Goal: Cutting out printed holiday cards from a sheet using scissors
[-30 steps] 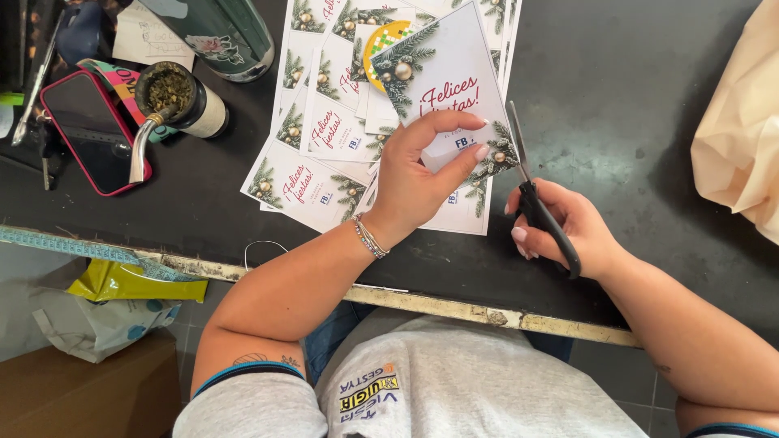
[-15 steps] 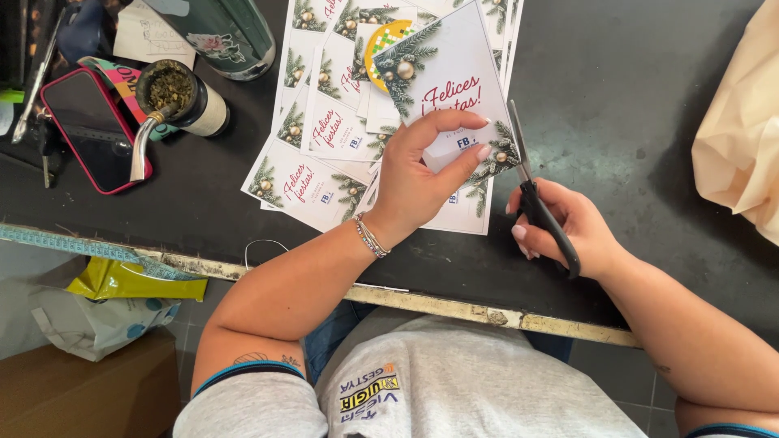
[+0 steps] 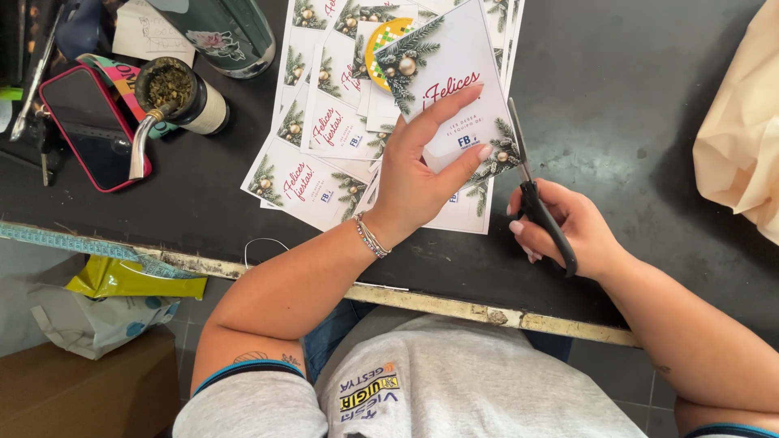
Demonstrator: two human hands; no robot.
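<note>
White cards [image 3: 454, 89] with green pine sprigs and red script, black-handled scissors [image 3: 545, 212], black table [image 3: 633, 105].

Left hand [image 3: 418, 174] covers the card's [image 3: 454, 89] lower corner — green cup [image 3: 227, 32] and beige bag [image 3: 742, 138] are cut off by the frame's edges.

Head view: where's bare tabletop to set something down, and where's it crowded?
Free: the dark table between the scissors in the right hand and the cream paper at the right edge; also a strip between the phone and the printed cards. Crowded: top left around the cup, and under the left hand.
</note>
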